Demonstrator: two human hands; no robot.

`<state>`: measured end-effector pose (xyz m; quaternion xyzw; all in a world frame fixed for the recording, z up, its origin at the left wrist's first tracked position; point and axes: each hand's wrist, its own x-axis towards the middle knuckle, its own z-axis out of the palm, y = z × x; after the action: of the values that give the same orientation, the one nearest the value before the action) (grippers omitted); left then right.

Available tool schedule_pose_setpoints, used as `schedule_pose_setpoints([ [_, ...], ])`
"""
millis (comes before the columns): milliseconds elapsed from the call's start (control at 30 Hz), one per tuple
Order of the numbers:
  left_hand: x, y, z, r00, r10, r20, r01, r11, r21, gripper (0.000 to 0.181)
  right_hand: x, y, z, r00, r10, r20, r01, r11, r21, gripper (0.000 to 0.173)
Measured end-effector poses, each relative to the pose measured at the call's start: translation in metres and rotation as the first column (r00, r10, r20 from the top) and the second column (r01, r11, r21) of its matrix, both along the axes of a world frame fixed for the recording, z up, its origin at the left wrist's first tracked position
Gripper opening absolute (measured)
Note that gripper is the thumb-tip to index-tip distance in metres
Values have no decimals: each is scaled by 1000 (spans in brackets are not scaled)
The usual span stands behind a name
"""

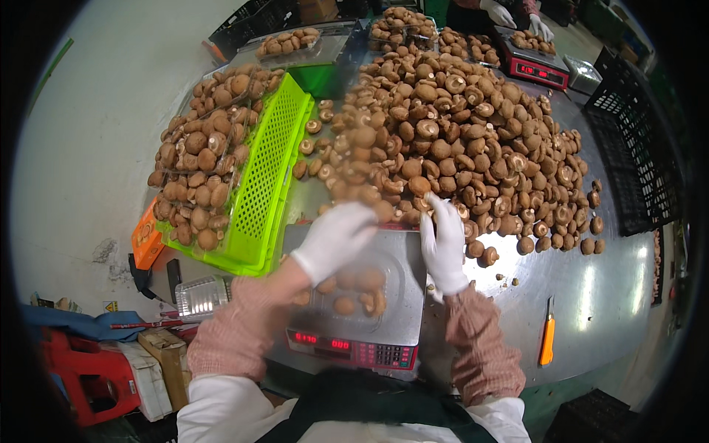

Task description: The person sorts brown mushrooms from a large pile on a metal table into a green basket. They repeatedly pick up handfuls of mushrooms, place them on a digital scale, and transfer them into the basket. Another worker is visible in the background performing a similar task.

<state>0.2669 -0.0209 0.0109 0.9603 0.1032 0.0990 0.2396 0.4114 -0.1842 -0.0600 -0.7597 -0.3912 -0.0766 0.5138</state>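
A large heap of shiitake mushrooms [443,122] covers the middle of the metal table. My right hand [445,238], in a white glove, touches the heap's near edge, fingers curved around a mushroom; whether it grips it cannot be told. My left hand [338,238], gloved too and blurred, is over the far left part of a digital scale [407,310]; what it holds, if anything, is hidden. On the scale's plate lies a clear plastic tray [388,282] with several mushrooms, partly behind my left forearm.
Filled mushroom trays [194,155] sit in a lime green plastic basket [266,171] at the left. An orange utility knife [547,340] lies on the right. Stacked empty trays [202,298] stand lower left. A black crate [631,160] is at right. Across the table, a co-worker's gloved hands [520,19] are near another scale [537,66].
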Motion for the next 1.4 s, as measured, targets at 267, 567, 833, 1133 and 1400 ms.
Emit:
schedule_pose_setpoints([
  [267,96,13,-82,843,207,-496,-94,965,243,30,57,74,-31,993,77,94,-2,782,-624,30],
  [567,20,34,-6,994,72,-83,-84,985,-153,48,40,8,-20,914,59,-402,-42,998,53,29],
  [833,-113,-6,31,973,214,-86,-226,960,-165,52,-94,-42,59,904,403,-146,-382,912,151,33],
  [1133,-136,-20,-22,974,228,-7,-225,964,145,54,-145,-40,52,888,366,279,-256,897,-361,40],
  [1400,-109,-9,20,985,175,9,-174,984,-29,49,-45,-38,42,986,34,163,-30,999,-31,31],
])
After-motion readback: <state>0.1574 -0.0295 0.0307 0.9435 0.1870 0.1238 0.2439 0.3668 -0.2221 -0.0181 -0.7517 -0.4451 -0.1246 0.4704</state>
